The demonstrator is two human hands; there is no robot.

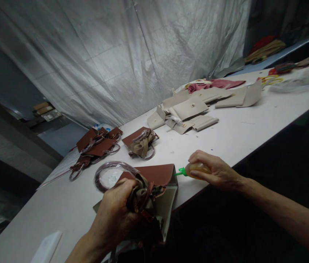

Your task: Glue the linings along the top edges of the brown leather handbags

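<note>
A brown handbag (158, 174) with an olive lining lies at the table's near edge, its plastic-wrapped handle (99, 177) arching up at the left. My left hand (118, 206) is closed around the bunched lining cloth (143, 191) of this bag. In my right hand (212, 170) is a squeeze bottle (197, 170) of amber liquid, fingers wrapped round it. Its green nozzle (181, 172) points left, with the tip at the bag's right edge; whether it touches is hard to tell. The bag's lower part falls into shadow.
On the white table (214, 140), brown bags (96, 144) are heaped at the left, and one more brown bag (140, 142) sits nearer the middle. Beige bag pieces (189, 107) and pink cloth (217, 84) lie farther back. A plastic sheet (132, 62) hangs behind.
</note>
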